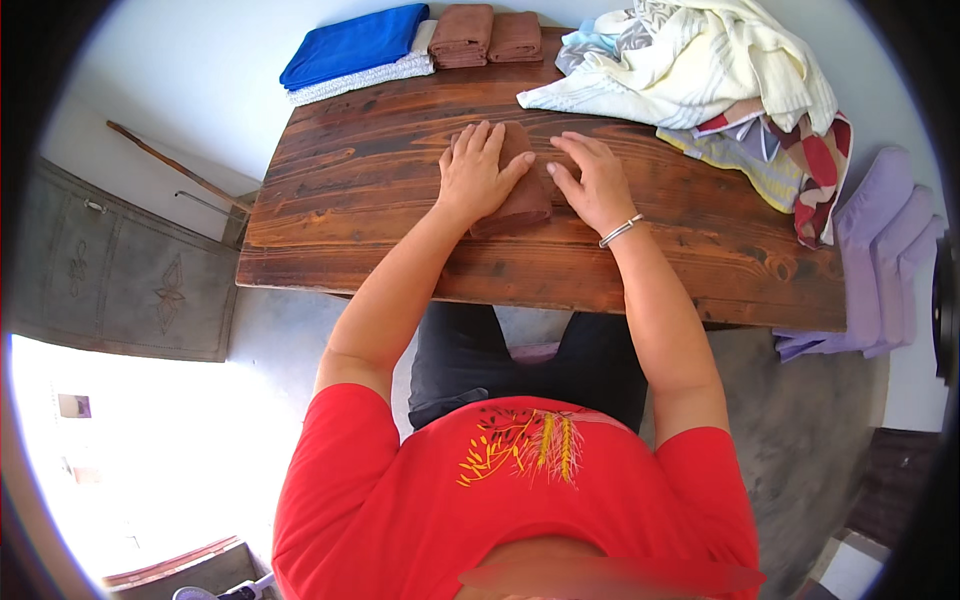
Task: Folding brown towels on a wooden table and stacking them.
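A folded brown towel [525, 196] lies on the wooden table in front of me. My left hand [478, 169] rests flat on its left part, fingers pointing away from me and thumb out to the right. Just right of the towel is my right hand [592, 180], fingers slightly bent and apart, with a silver bangle on the wrist; nothing is in it. Two folded brown towels [461, 36] stand side by side at the table's far edge. Beside them on the left, a folded blue towel [352, 45] lies on a folded white-and-grey patterned one [364, 82].
A loose heap of cream towels [697, 67] and coloured cloths [821, 161] covers the table's far right corner. Lilac covered chairs [877, 247] stand at the right. Left of the table, a wooden stick [176, 165] leans by a grey metal door [127, 262].
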A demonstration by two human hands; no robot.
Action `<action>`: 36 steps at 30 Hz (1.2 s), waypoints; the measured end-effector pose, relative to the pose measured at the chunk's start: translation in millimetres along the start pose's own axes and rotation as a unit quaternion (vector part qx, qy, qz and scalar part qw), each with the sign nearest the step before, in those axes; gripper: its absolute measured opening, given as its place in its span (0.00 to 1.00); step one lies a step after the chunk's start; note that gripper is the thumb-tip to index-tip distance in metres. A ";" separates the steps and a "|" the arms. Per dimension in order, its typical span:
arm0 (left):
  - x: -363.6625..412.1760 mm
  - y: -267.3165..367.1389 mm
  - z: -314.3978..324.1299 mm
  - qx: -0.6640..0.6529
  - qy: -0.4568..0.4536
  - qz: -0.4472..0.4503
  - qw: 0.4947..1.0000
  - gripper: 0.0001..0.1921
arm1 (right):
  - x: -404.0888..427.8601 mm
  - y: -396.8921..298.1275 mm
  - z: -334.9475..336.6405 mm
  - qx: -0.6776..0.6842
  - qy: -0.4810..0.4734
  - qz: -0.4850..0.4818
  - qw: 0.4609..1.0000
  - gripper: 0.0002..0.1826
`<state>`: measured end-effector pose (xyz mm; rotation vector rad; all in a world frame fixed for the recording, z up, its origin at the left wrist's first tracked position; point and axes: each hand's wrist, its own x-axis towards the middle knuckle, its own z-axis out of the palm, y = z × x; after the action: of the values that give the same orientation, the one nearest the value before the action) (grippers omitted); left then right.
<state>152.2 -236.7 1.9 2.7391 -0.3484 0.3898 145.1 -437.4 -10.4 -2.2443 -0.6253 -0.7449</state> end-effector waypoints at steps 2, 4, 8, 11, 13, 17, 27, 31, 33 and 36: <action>6.9 8.4 -11.5 0.004 -0.043 -0.042 0.998 0.33 | 1.1 -4.4 -2.7 0.026 -0.001 -0.014 1.000 0.19; 23.7 -12.8 -15.2 -0.012 -0.050 -0.032 0.998 0.30 | 4.2 -10.6 -2.7 0.085 -0.032 -0.044 0.995 0.22; 28.4 -40.1 -1.1 -0.040 0.011 -0.008 0.999 0.24 | 1.6 -19.6 -7.2 0.091 -0.141 -0.106 0.980 0.33; 26.5 -38.8 0.3 -0.059 0.032 -0.027 0.997 0.23 | -5.5 -20.6 -3.9 0.070 -0.201 -0.078 0.974 0.34; 23.8 -39.6 -0.9 -0.074 0.029 -0.052 0.995 0.23 | -6.1 -21.8 -4.9 0.069 -0.210 -0.072 0.973 0.34; 22.7 -37.7 0.7 -0.066 0.058 -0.061 0.994 0.22 | -5.0 -16.2 -2.2 0.097 -0.198 -0.048 0.974 0.31; 20.1 -37.4 1.7 -0.052 0.052 -0.090 0.993 0.22 | -4.5 -20.9 5.3 0.127 -0.144 -0.017 0.981 0.25; 18.5 -34.9 -0.5 -0.041 0.050 -0.095 0.993 0.22 | -4.9 -19.1 7.3 0.168 -0.150 0.008 0.974 0.23; 18.5 -35.8 -0.4 -0.044 0.055 -0.094 0.993 0.22 | -3.6 -18.6 10.0 0.180 -0.129 0.003 0.975 0.21; 17.6 -37.2 -0.8 -0.045 0.060 -0.092 0.993 0.22 | -2.0 -25.0 8.7 0.213 -0.119 0.072 0.967 0.19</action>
<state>179.0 -206.0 -3.3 2.6173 -0.0801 0.4744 131.3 -415.2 -5.8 -1.9616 -0.6569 -0.2370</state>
